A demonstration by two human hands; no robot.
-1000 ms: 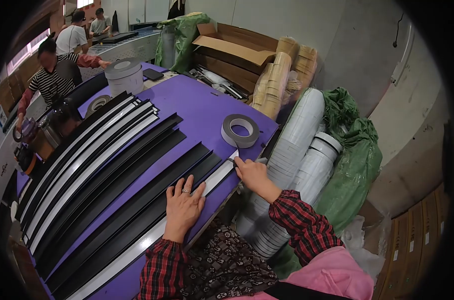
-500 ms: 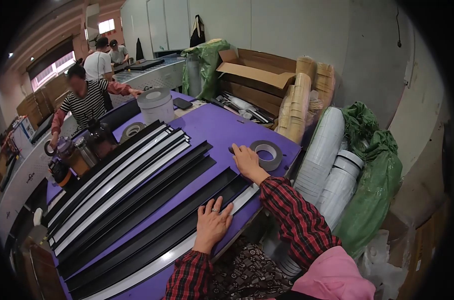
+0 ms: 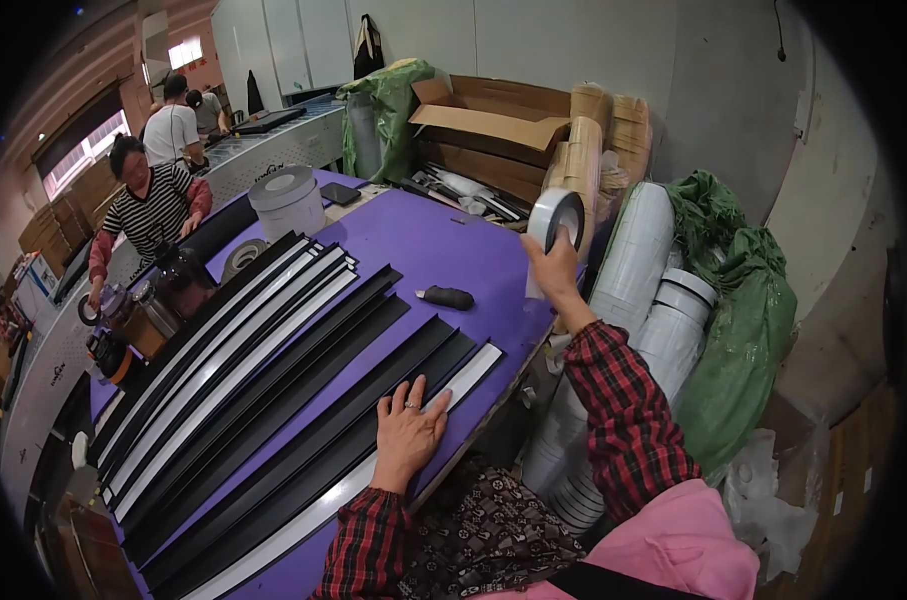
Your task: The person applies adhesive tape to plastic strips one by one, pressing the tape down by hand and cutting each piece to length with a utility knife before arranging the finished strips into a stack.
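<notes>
My right hand (image 3: pixel 555 268) holds a roll of tape (image 3: pixel 545 212) raised above the right edge of the purple table, with a pale strip hanging below the roll. My left hand (image 3: pixel 410 437) lies with fingers stretched out on the nearest long profiles, close to a strip with a white face (image 3: pixel 473 372). Beside it are black channel profiles (image 3: pixel 428 345). A utility knife (image 3: pixel 445 297) with a dark handle rests on the table between my hands, touched by neither.
More black and white strips (image 3: pixel 273 300) cover the table's left. Behind them stand a white bucket-like roll (image 3: pixel 286 205), a phone (image 3: pixel 340 193) and bottles (image 3: pixel 185 275). Wrapped rolls (image 3: pixel 633 270) and an open cardboard box (image 3: pixel 493 125) flank the table. A striped-shirted person (image 3: pixel 158 210) works opposite.
My right hand has let go of the knife and lifted the tape roll off the table, up and to the right. My left hand stays on the profiles. The view has shifted slightly.
</notes>
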